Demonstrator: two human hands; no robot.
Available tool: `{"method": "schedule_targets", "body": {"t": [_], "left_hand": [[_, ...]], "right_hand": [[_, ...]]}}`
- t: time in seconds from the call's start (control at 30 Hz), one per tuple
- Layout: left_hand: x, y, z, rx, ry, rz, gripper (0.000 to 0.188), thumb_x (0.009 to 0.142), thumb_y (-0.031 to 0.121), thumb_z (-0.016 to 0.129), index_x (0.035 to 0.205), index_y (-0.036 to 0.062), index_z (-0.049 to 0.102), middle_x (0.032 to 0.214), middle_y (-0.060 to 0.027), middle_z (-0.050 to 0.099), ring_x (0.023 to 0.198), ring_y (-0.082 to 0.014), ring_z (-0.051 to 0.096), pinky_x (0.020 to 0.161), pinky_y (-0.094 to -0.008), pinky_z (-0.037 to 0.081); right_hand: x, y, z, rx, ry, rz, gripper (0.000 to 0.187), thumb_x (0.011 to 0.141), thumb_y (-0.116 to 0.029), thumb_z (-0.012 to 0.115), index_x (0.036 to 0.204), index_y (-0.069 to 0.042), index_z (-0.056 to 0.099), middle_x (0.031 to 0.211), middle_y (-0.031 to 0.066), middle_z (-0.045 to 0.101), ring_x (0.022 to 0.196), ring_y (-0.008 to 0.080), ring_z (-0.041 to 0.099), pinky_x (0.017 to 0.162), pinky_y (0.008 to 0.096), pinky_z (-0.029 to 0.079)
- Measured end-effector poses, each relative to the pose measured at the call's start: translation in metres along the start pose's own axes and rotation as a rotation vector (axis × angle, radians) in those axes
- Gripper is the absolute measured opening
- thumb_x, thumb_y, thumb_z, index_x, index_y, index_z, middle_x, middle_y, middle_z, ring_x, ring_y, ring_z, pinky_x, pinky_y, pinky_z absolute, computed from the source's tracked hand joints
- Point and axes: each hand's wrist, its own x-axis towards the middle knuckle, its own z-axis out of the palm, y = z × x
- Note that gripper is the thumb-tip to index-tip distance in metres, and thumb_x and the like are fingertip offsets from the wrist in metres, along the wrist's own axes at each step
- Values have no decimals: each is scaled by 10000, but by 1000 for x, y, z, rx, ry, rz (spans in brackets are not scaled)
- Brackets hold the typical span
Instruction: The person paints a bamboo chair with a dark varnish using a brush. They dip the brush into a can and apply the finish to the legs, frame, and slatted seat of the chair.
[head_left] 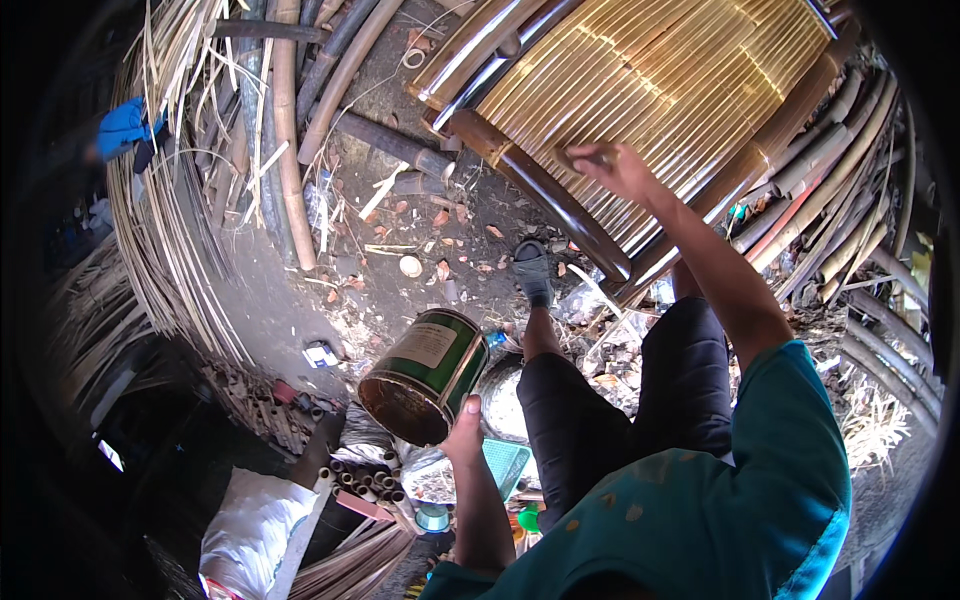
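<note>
My left hand (464, 434) grips a green metal paint can (436, 356) by its rim. The can is tilted, its opening facing toward me, with brown stain inside. Stretched out ahead, my right hand (612, 172) has its fingers closed on a small brown brush-like thing (570, 158), mostly hidden by the fingers. It is at the surface of a glossy slatted bamboo panel (690, 75). Thick dark bamboo poles (545, 195) frame the panel, shiny along their length.
Bamboo poles (286, 140) and thin split strips (165, 230) lie at the left. More poles (850, 150) are stacked at the right. Below are a white sack (255, 525) and a green basket (508, 462). Chips litter the ground around my sandalled foot (532, 270). A blue-clothed arm (122, 127) shows far left.
</note>
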Motion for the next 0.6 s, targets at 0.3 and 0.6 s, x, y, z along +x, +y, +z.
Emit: {"method": "schedule_targets", "body": {"t": [0.3,0.6], "left_hand": [[-14,-36,-21,-186,102,-155,672,789,190,847,1332,-44,527,1279,-121,606,1124,-246,587,1032,-391,444],[-11,-43,-27,-139,99,-137,515,843,203,817,1212,-83,600,1132,-110,675,981,-215,646,941,-360,498]], "right_hand": [[-36,15,52,244,148,296,218,935,-183,655,1077,-24,700,990,136,703,893,218,692,819,340,574],[-124,-19,68,268,350,399,222,887,-225,727,1031,-57,753,819,66,746,739,153,703,693,306,544]]}}
